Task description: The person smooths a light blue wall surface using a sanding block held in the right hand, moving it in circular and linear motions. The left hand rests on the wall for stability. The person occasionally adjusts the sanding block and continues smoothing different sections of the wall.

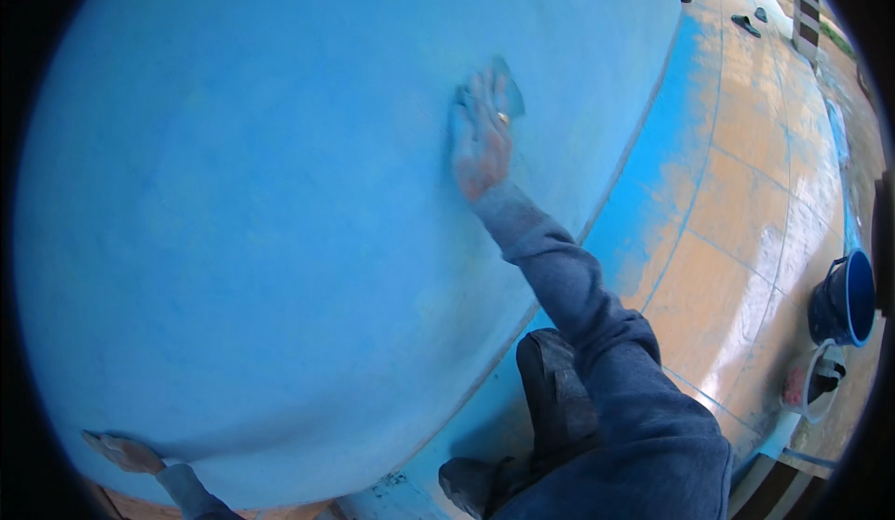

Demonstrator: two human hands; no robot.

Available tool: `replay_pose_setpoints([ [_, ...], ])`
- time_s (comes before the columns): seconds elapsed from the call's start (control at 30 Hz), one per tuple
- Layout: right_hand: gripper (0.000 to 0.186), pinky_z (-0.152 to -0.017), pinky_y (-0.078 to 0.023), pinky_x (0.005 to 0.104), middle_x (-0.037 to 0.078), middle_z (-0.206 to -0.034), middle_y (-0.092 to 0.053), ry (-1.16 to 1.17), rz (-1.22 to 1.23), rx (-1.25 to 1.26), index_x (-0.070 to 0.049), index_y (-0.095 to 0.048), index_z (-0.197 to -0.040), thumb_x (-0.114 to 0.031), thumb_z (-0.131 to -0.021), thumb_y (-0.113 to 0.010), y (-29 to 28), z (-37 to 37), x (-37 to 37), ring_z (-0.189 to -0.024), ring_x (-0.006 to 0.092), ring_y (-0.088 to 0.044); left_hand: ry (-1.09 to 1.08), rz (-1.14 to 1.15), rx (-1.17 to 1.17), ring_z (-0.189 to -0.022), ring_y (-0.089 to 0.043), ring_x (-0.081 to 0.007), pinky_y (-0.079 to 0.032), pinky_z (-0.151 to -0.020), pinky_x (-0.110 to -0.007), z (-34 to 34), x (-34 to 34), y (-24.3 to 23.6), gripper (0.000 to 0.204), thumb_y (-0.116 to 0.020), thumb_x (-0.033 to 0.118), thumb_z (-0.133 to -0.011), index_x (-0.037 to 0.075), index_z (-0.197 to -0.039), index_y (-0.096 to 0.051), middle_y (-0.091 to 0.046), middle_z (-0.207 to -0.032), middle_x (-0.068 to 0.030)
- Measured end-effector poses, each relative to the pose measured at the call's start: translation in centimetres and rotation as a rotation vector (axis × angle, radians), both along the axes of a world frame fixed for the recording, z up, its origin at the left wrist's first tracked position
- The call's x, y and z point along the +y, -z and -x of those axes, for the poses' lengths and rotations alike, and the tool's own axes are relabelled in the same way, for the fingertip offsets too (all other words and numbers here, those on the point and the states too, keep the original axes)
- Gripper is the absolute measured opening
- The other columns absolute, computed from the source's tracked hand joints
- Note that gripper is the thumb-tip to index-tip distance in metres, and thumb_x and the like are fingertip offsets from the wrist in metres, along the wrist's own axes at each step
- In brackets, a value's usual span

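A large blue-painted wall [261, 184] fills most of the head view, with mottled, dusty-looking patches. Near its right part my right hand [480, 138], slightly blurred and wearing a ring, presses a thin grey-green sheet or pad [511, 91] against the surface, its fingers together over it. At the lower left my left hand [126, 453] lies flat on the same wall, fingers stretched out, holding nothing. My dark-sleeved arms reach in from the lower edge, and my bent legs show below the right arm.
A tiled floor [709, 203], smeared blue along the wall, runs up the right side. A dark blue bucket [830, 310] and a clear pail [797, 385] with items inside stand at the right edge. Slippers [746, 26] lie farther off near a striped post [805, 12].
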State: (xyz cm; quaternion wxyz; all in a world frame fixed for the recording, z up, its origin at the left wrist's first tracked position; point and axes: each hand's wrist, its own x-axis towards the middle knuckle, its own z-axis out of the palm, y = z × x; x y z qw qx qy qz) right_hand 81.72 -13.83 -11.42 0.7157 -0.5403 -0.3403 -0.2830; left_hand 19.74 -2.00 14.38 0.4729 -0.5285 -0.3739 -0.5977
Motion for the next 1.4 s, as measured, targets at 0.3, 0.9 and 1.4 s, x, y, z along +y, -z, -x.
replay_pose_setpoints([
  [0.3,0.056,-0.113,-0.023,0.0481,0.021,-0.146,-0.035,0.002,0.041,-0.041,-0.002,-0.043,-0.138,0.001,-0.083,-0.051,3.5,-1.1,-0.4,-0.14,0.041,-0.022,-0.001,-0.047,0.049,-0.134,-0.036,-0.0301,-0.029,-0.11,-0.038,1.3,0.2,-0.3,0.049,-0.03,0.029,-0.1,0.002,-0.14,-0.04,-0.039,-0.145,-0.0137],
  [0.9,0.055,-0.112,-0.024,0.0458,0.021,-0.145,-0.038,-0.02,0.078,-0.332,0.0,-0.045,-0.136,0.007,-0.082,-0.05,2.8,2.9,-0.4,-0.14,0.0393,-0.024,0.017,-0.008,-0.016,-0.133,-0.036,-0.0308,-0.029,-0.111,-0.038,-0.3,-0.7,0.2,0.048,-0.03,0.027,-0.101,0.001,-0.14,-0.041,-0.039,-0.145,-0.0146],
  [1.4,0.054,-0.112,-0.023,0.0482,0.022,-0.145,-0.037,-0.002,0.07,-0.199,0.0,-0.045,-0.136,0.001,-0.082,-0.051,1.8,-1.5,-0.2,-0.139,0.0409,-0.024,-0.009,-0.018,0.006,-0.133,-0.037,-0.0303,-0.028,-0.111,-0.038,0.8,0.3,-0.2,0.049,-0.028,0.029,-0.1,0.002,-0.139,-0.041,-0.041,-0.144,-0.0137],
])
